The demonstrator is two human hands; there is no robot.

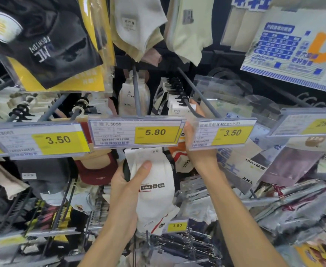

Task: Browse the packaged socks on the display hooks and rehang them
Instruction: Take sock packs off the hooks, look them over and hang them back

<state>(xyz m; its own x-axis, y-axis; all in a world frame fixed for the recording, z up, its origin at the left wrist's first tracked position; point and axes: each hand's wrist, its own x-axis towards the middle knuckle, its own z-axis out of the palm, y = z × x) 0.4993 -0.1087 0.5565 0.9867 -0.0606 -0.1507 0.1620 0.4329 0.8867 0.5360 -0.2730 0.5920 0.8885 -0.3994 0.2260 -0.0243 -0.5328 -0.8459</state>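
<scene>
A white sock pack [154, 189] with a dark label band and red trim hangs below the 5.80 price tag [137, 132]. My left hand [127, 187] grips it from the left, thumb across its front. My right hand [194, 145] reaches up between the 5.80 tag and the 3.50 tag [223, 133]; its fingers touch the end of a dark display hook [189, 105] loaded with white packs on black hangers. The price tags hide much of that hand, so its grip is unclear.
Grey hook rods [137, 93] jut toward me, each ending in a price tag. Black socks in yellow packaging [48, 45] and cream socks [189, 31] hang above. Clear-bagged packs [293, 199] crowd the right; dark red socks [98, 168] hang left of my hand.
</scene>
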